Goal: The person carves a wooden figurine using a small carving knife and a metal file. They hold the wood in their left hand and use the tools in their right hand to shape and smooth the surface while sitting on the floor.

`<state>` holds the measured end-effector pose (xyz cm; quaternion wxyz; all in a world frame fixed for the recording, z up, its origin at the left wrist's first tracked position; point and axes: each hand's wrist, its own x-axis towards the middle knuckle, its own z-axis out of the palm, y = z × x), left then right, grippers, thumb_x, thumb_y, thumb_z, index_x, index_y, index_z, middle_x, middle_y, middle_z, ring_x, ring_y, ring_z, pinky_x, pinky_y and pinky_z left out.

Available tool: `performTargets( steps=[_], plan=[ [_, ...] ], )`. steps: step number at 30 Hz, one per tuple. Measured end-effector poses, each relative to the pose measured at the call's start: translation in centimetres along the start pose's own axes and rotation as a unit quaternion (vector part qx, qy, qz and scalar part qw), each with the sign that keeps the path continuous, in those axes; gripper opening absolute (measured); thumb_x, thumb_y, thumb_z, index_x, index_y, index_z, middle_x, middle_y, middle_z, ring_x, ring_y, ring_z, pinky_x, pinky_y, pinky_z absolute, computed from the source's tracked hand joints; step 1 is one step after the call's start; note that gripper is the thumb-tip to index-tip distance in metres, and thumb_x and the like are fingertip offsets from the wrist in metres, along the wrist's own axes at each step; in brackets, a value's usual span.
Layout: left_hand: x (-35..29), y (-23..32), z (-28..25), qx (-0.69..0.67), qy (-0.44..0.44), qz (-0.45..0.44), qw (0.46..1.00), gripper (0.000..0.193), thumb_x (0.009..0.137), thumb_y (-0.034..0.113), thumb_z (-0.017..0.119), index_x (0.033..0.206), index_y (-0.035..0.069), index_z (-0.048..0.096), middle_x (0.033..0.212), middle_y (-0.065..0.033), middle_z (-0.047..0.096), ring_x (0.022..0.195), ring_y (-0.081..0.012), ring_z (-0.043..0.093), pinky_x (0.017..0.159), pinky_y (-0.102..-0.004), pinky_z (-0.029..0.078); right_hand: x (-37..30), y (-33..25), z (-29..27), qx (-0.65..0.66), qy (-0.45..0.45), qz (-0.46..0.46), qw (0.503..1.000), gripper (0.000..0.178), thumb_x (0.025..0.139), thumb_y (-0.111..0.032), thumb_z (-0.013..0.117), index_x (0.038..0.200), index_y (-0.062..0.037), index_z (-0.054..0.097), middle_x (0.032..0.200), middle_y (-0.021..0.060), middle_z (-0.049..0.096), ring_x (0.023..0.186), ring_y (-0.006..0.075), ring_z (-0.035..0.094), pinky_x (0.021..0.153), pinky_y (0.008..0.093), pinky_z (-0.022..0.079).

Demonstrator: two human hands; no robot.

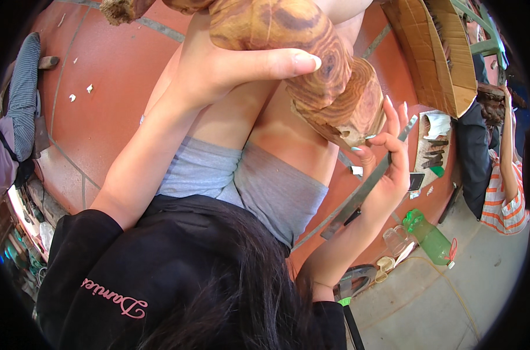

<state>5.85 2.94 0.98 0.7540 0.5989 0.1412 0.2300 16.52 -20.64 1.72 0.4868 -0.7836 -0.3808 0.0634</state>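
Note:
A polished brown wood carving [326,67] with swirling grain and rounded lobes lies across my bare legs at the top of the view. My left hand [221,73] is closed on it, the thumb stretched along its near side. In my right hand [390,166] is a long flat grey metal tool [358,198], like a file or a chisel, slanting down along the forearm. Fingertips of that hand are at the carving's pale lower end, by a small notch. The carving's far part runs out of view.
An open cardboard box [443,87] stands at the right, near a green stool [485,45]. Small dark tools lie on a pale board [426,140]. Nearer are a green bottle [431,239] and a clear cup [395,239]. People sit at both sides; the right one [504,201] has dark wood.

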Motion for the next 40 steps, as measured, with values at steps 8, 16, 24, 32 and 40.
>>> performTargets(
  steps=[8,16,24,32,40],
  plan=[
    [0.1,-0.5,-0.6,0.021,-0.025,0.018,0.999,0.044,0.069,0.010,0.069,0.109,-0.003,0.056,0.098,-0.0073,0.062,0.093,-0.0173,0.059,0.082,-0.0306,0.047,0.7,-0.2,0.0,-0.004,-0.015,0.006,1.000,0.022,0.067,-0.002,0.073,0.079,-0.0007,0.055,0.122,0.0241,0.056,0.134,0.0349,0.031,0.108,0.0470,0.023],
    [0.5,0.6,-0.4,0.016,-0.046,0.010,0.999,0.044,0.070,0.009,0.070,0.109,-0.002,0.054,0.097,-0.0074,0.062,0.092,-0.0154,0.059,0.083,-0.0284,0.046,0.7,-0.7,0.3,-0.005,0.007,0.021,1.000,0.012,0.075,0.001,0.065,0.077,-0.0001,0.054,0.122,0.0252,0.055,0.133,0.0341,0.033,0.107,0.0470,0.023],
    [0.4,1.8,-0.8,0.062,-0.051,0.033,0.996,0.060,0.069,0.012,0.073,0.122,0.001,0.045,0.104,-0.0063,0.058,0.099,-0.0147,0.056,0.088,-0.0293,0.045,-2.9,-0.6,-1.3,0.004,0.199,0.055,0.978,0.043,0.098,-0.040,0.038,0.088,-0.0019,0.054,0.093,0.0187,0.067,0.093,0.0284,0.063,0.087,0.0404,0.046],
    [-0.8,1.6,-1.4,-0.163,-0.031,-0.029,0.986,0.048,0.087,0.034,0.060,0.118,-0.001,0.051,0.112,-0.0096,0.057,0.105,-0.0164,0.053,0.090,-0.0300,0.042,-4.2,-6.5,-2.4,0.108,0.285,0.194,0.932,0.066,0.094,-0.057,0.025,0.092,-0.0004,0.059,0.061,-0.0015,0.040,0.054,0.0081,0.038,0.056,0.0220,0.040],
    [-3.8,3.8,0.5,-0.310,0.017,-0.069,0.948,0.041,0.089,0.033,0.061,0.119,0.008,0.053,0.113,-0.0061,0.057,0.105,-0.0133,0.054,0.092,-0.0293,0.044,-4.6,-11.5,-3.4,0.192,0.242,0.135,0.941,0.012,0.088,-0.005,0.059,0.099,-0.0002,0.058,0.074,0.0037,0.057,0.064,0.0099,0.055,0.059,0.0212,0.044]
  ],
)
